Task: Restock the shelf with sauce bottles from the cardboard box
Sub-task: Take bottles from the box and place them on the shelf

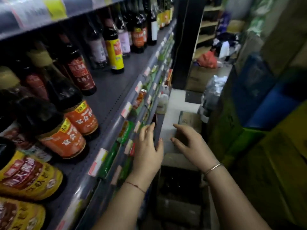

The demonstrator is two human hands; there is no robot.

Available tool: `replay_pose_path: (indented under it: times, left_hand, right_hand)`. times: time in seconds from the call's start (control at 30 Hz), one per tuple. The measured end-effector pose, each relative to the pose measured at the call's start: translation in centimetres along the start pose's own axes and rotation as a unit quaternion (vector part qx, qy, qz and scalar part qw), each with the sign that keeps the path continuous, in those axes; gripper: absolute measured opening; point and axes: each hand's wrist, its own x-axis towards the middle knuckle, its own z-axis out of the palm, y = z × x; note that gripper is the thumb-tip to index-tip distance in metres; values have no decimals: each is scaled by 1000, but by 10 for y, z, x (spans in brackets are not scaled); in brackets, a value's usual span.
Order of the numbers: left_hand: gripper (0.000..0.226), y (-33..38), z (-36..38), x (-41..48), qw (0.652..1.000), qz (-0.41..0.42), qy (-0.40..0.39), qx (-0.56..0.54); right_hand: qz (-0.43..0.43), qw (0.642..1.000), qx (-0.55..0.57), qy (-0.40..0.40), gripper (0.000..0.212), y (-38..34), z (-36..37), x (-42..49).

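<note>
Both bare forearms reach forward and down, nearly parallel. The left grip [147, 146] lies palm-down, fingers straight and slightly spread. The right grip [191, 143], just beside it, has loosely bent fingers and seems empty, though blurred.

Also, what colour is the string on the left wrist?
Red; the string shows clearly in the head view.

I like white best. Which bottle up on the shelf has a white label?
The tall dark bottle far down the shelf, just right of an orange-labelled one. The other bottles' labels are orange, red, yellow or pale purple.
</note>
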Motion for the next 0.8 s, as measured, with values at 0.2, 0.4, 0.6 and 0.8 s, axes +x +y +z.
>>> replay_pose_path:
  times: [0.2, 0.4, 0.6, 0.8]
  left_hand:
    - [50, -52, 93, -9, 978, 5, -157, 141]
    - [45, -118, 186, -26, 937, 6, -303, 173]
    - [47, -194, 266, -38, 922, -27, -360, 143]
    - [45, -283, 357, -39, 916, -43, -372, 146]
  right_hand:
    - [127, 987, -80, -65, 46, 88, 49, -41]
    - [231, 958, -102, -133, 36, 183, 111, -70]
    - [283, 939, -106, -167, 33, 279, 181, -85]
    - [286, 932, -103, -199, 35, 374, 261, -82]
